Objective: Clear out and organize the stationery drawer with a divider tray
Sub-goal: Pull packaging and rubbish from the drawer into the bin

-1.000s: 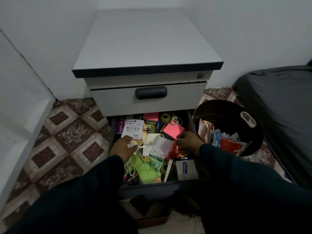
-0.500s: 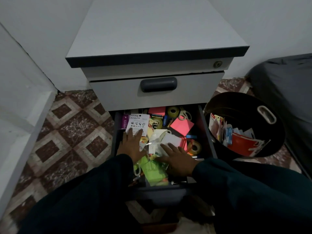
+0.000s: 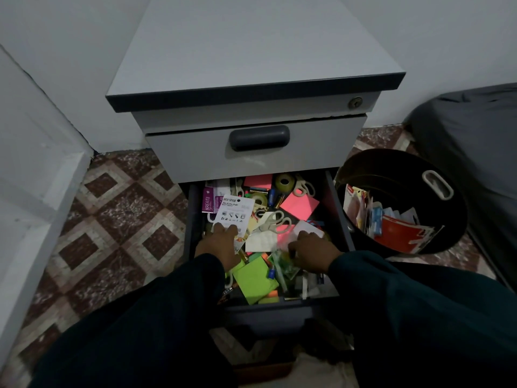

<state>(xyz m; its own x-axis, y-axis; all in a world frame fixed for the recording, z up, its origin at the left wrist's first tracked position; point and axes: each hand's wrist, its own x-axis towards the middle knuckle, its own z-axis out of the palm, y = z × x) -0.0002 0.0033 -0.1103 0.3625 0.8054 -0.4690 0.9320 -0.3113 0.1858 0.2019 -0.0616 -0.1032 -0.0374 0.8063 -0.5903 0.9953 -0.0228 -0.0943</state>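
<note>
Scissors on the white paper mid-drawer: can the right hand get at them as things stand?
Probably yes. The scissors lie on top of the clutter, uncovered, just beyond the right hand, with nothing between them.

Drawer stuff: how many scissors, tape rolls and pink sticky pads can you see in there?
Scissors: 2
Tape rolls: 2
Pink sticky pads: 2
Total: 6, counting only what shows clearly; more may hide underneath.
</note>
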